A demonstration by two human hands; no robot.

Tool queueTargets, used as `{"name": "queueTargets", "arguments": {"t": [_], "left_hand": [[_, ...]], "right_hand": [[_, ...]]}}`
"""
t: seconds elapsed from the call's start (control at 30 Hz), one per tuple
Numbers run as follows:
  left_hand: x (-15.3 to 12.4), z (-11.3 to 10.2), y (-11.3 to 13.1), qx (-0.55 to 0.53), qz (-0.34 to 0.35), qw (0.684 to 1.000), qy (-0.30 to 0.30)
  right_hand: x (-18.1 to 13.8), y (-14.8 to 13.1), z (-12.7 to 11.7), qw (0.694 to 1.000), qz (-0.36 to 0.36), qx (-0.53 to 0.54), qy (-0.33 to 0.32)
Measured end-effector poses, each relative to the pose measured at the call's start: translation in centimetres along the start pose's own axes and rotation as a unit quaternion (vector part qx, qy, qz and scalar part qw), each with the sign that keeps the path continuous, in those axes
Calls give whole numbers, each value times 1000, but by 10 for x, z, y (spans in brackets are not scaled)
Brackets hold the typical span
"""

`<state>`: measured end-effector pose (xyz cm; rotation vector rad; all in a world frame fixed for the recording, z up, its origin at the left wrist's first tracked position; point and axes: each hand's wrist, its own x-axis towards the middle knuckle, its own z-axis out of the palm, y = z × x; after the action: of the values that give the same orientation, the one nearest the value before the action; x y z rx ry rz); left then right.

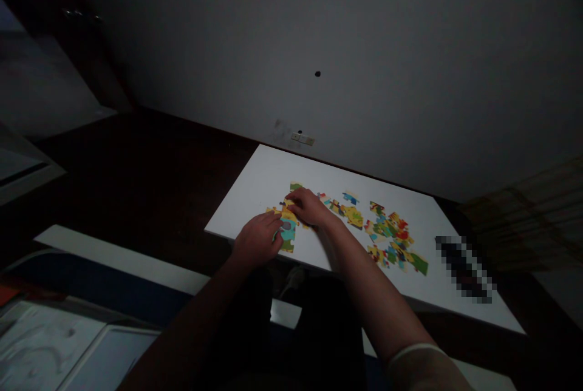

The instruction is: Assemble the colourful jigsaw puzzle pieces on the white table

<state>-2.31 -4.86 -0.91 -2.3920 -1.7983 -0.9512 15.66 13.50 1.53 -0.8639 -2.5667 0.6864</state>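
Observation:
A white board (255, 190) lies on a dark floor with colourful jigsaw pieces on it. My left hand (257, 238) rests near the board's front edge, fingers curled onto a small joined cluster of puzzle pieces (288, 230). My right hand (310, 206) lies just beyond, fingers bent and pressing down on the same cluster. A spread of loose pieces (392, 236) lies to the right of both hands. Whether either hand pinches a single piece is hidden.
A grey wall (319, 45) rises right behind the board. A blurred dark object (464, 269) lies at the board's right end. A pale strip (118, 257) and flat whitish panels (54, 342) lie at the lower left. My dark-clad legs sit below the board.

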Motion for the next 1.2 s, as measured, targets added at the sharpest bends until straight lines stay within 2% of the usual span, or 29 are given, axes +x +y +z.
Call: {"name": "queueTargets", "arguments": {"t": [0.13,0.23,0.33,0.43,0.53,0.7,0.83,0.9,1.0,1.2], "left_hand": [[1,0,0,0,2,1000,-1],[2,-1,-1,4,-2,1000,-7],[3,-2,-1,18,-3,1000,-19],[3,-2,-2,27,3,999,-27],[3,-2,-3,47,12,997,-59],[6,-2,-4,75,-6,989,-124],[8,-1,-7,88,-7,985,-148],[8,-1,-7,94,-4,985,-143],[9,-1,-8,97,-5,988,-123],[8,-1,-11,72,-4,995,-76]], "right_hand": [[-6,-4,2,998,-3,-47,33],[-25,-19,8,995,-4,-74,65],[-62,-40,19,990,-21,-80,118],[-106,-59,30,987,-52,-82,131],[-145,-66,30,983,-36,-94,152],[-202,-41,12,962,46,-138,230],[-248,-5,-2,911,160,-196,324],[-265,10,-8,888,215,-215,344],[-279,23,-20,879,271,-214,329],[-276,21,-37,910,286,-199,224]]}}
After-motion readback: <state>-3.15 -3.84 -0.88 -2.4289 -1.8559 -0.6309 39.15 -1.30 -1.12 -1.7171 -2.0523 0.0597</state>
